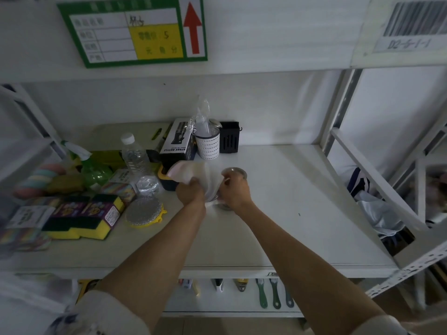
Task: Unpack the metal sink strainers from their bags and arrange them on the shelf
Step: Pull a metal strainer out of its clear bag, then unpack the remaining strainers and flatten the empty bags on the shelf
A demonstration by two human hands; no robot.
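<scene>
Both my hands meet over the middle of the white shelf [290,201]. My left hand [191,193] grips a clear plastic bag [200,175] with a pink-and-white card at its top. My right hand [235,192] is closed on a metal sink strainer [223,205] that sits at the mouth of the bag; only its rim shows below my fingers. A second metal strainer [235,170] lies on the shelf just behind my right hand.
A white perforated cup [208,145], a black holder [229,139] and a spray bottle box [177,141] stand at the back. A water bottle [133,153], sponges [82,218] and a round scrubber [144,211] crowd the left. A slanted frame bar [377,180] borders the right.
</scene>
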